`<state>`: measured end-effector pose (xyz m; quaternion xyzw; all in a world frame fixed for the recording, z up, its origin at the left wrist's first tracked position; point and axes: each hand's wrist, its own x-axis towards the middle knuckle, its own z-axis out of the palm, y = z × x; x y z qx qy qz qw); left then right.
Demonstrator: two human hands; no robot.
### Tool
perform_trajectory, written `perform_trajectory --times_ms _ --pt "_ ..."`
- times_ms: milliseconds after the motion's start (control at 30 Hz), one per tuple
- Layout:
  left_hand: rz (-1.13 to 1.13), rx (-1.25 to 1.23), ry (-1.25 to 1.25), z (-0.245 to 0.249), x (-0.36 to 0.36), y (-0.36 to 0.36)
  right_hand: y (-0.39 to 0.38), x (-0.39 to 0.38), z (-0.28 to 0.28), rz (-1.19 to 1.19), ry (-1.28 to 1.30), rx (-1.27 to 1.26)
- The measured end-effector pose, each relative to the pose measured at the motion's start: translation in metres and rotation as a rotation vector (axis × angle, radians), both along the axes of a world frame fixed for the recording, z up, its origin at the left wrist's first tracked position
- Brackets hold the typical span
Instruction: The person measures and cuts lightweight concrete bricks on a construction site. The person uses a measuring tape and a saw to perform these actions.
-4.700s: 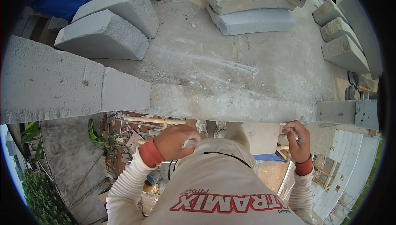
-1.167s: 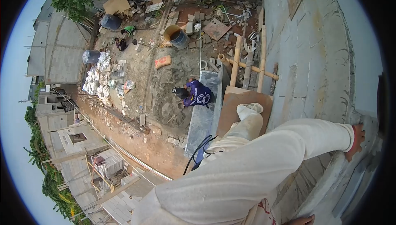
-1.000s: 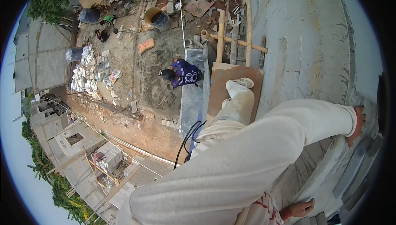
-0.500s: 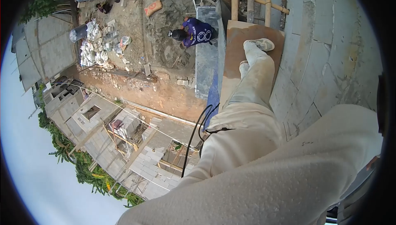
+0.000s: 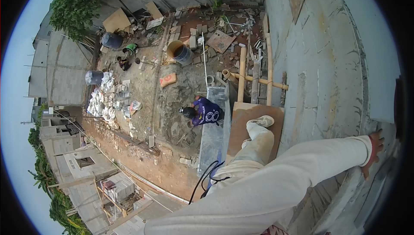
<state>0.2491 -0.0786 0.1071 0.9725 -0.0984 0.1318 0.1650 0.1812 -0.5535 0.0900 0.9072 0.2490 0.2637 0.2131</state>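
Note:
My left hand (image 5: 374,151) is at the far right, at the end of a long off-white sleeve (image 5: 293,170) with a reddish cuff. Its fingers are spread and it holds nothing. It lies against the top part of the grey block wall (image 5: 319,62), palm hidden. My right hand is out of view. Below the arm, my pale, dirt-marked trouser leg and light shoe (image 5: 262,121) stand on a brown board (image 5: 246,113). A black cord (image 5: 205,177) hangs by my waist.
Bamboo poles (image 5: 243,73) lie beyond the board. Far below, a person in a purple shirt (image 5: 209,112) bends over wet grey mortar (image 5: 174,123), beside a metal sheet (image 5: 210,144). A cement bag (image 5: 168,80), a drum (image 5: 180,53) and white sacks (image 5: 98,99) are around.
My view has swung, so the yard and board sit lower in the picture and more of the wall shows. My left hand, earlier barely visible at the right edge, now shows on the wall.

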Motion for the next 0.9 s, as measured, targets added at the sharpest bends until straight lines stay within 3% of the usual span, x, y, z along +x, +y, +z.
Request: perform_trajectory --times_ms 900 --pt "-0.004 0.036 -0.025 0.004 -0.007 0.003 0.053 -0.028 0.023 -0.033 0.002 0.207"
